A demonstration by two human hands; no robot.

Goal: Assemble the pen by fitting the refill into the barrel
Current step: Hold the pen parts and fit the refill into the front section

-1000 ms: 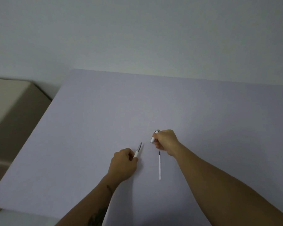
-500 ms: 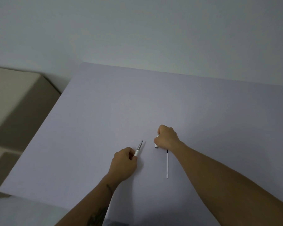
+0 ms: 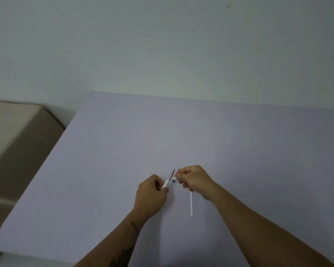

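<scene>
On the pale lilac table (image 3: 123, 160), the left hand (image 3: 151, 195) grips a thin white pen barrel with a grey pointed tip (image 3: 169, 180). Just right of the barrel, the right hand (image 3: 196, 181) pinches a small white piece (image 3: 174, 179). The slim white plastic refill (image 3: 191, 204) lies below this hand. It looks light and bendable, so better to take it near the end.

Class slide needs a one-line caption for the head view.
Left hand holds pen tip section, right hand a small part; refill on table.
</scene>
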